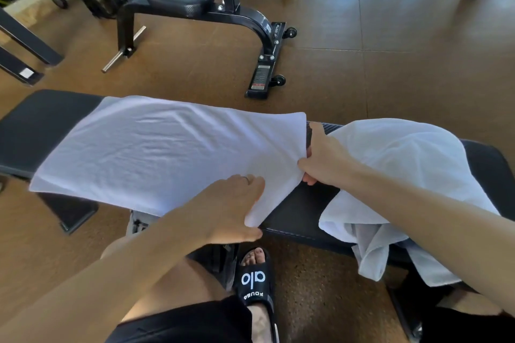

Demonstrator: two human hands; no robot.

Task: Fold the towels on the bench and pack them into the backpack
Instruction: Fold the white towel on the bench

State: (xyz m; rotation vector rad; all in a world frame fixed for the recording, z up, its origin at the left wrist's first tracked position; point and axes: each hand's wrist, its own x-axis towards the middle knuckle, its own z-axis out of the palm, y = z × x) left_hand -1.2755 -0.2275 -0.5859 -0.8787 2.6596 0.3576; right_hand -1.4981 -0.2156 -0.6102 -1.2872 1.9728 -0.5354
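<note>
On the table (301,211), both hands pinch the spread towel's (156,147) 3 o'clock edge, left hand (234,209) at the near corner, right hand (320,159) mid-edge; an uneven pull could skew the fold, or drag the crumpled towel (404,175) off.

There is a single view, from a wide-angle camera worn on the person's head, looking forward and steeply down. It sits close above the worktop (295,211), which crosses the frame from left to right. Beyond the worktop's far edge the floor (404,64) fills the upper frame.
</note>
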